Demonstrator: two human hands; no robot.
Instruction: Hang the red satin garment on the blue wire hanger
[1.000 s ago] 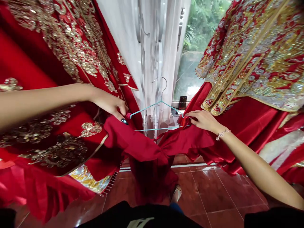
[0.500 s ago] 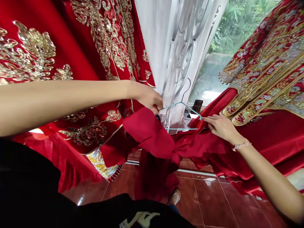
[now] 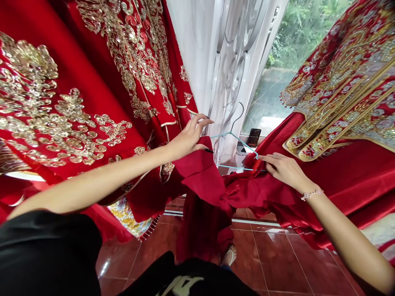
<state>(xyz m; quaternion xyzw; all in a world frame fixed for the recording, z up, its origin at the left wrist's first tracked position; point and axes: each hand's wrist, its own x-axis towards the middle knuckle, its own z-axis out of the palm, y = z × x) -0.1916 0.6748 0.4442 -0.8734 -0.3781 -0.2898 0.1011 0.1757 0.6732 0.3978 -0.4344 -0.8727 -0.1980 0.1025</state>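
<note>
Hanger (image 3: 243, 144) ends under red cloth (image 3: 203, 176); hook free.

Hanger (image 3: 243, 143) on garment (image 3: 210, 181), phone (image 3: 254, 137) perhaps behind

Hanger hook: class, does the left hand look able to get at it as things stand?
Probably yes. The left hand is at the cloth on the hanger's left end, and the hook stands close by, up and to its right, with nothing between them; only curtain hangs behind.

Plain red cloth (image 3: 203, 181), light blue hanger (image 3: 237, 142), gold-embroidered red robes (image 3: 77, 102)
</note>
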